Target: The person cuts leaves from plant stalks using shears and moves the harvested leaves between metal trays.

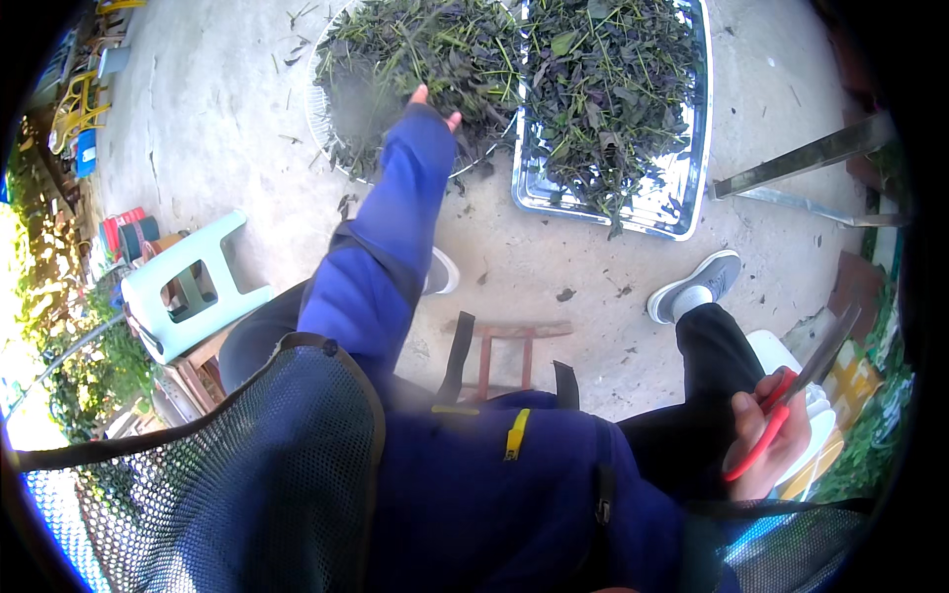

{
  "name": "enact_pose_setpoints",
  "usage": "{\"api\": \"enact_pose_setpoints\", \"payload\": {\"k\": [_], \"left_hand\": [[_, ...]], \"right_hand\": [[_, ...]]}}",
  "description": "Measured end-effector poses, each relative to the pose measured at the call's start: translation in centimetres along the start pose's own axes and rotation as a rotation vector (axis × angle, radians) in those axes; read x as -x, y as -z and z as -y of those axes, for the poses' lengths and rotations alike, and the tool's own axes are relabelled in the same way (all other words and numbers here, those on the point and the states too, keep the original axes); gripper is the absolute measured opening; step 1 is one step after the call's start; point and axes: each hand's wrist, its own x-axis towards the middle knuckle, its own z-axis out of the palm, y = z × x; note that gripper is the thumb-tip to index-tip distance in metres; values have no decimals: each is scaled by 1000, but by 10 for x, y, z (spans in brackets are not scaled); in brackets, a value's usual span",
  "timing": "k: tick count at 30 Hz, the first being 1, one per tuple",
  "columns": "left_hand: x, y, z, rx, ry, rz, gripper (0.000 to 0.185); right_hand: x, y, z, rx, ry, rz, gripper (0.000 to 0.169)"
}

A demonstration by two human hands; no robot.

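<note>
My left hand reaches forward to the near part of a heap of dark green and purple leafy stems in a round basket. Only a thumb and a fingertip show past the blue sleeve, so any grip on the leaves is hidden. At the right, beside my knee, my right hand holds red-handled scissors, blades pointing up and away. A second heap of the same leafy stems fills much of a rectangular clear plastic tray, which stands right beside the basket.
A pale green plastic stool lies on its side at the left. Metal legs of a frame stand at the right. A small reddish wooden frame is on the concrete floor between my feet. Dark mesh netting hangs at lower left.
</note>
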Motion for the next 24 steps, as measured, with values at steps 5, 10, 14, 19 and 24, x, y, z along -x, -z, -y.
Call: {"api": "enact_pose_setpoints", "payload": {"k": [5,10,14,19,24], "left_hand": [[-30,-22,-54,-206,-94,-45,40],[-76,-13,-107,-330,-81,-17,42],[-68,-34,-140,-277,-236,-108,55],[11,-64,-139,-891,-148,-279,45],[14,-5,-124,-1554,-773,-440,51]], "right_hand": [[2,3,-2,14,-71,67,34],[-1,1,0,-3,-2,8,38],[0,-3,-9,-33,14,-18,39],[2,5,-1,0,-48,45,34],[1,10,5,-10,-41,66,35]]}}
